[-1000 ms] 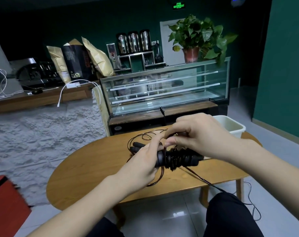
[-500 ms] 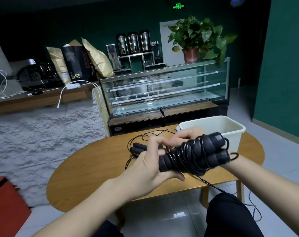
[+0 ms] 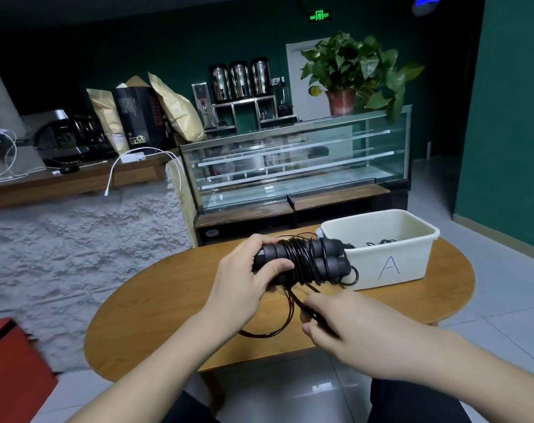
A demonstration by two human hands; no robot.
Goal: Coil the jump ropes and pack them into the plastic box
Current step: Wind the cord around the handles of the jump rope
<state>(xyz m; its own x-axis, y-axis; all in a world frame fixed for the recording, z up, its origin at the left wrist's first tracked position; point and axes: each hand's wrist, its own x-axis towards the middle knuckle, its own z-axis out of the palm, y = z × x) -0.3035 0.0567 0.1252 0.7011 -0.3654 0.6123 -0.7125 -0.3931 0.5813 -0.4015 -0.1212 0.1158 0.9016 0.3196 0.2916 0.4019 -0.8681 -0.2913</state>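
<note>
Right hand [image 3: 348, 328] dropped to pinch thin glossy cord [image 3: 290, 309], left hand [image 3: 244, 285] clamps cylindrical foam handles [image 3: 302, 261] — cord-wrapped.

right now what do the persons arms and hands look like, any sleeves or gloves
Both forearms are bare right up to the frame edge, with no sleeves in view. The left hand and right hand have no gloves, and no rings, watch or wristband can be seen. Dark clothing shows only over the lap.

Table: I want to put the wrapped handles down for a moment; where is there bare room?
Bare wood lies left of the left hand, on the table. The right end is crowded by the plastic box; loose cord loops between the hands.
</note>
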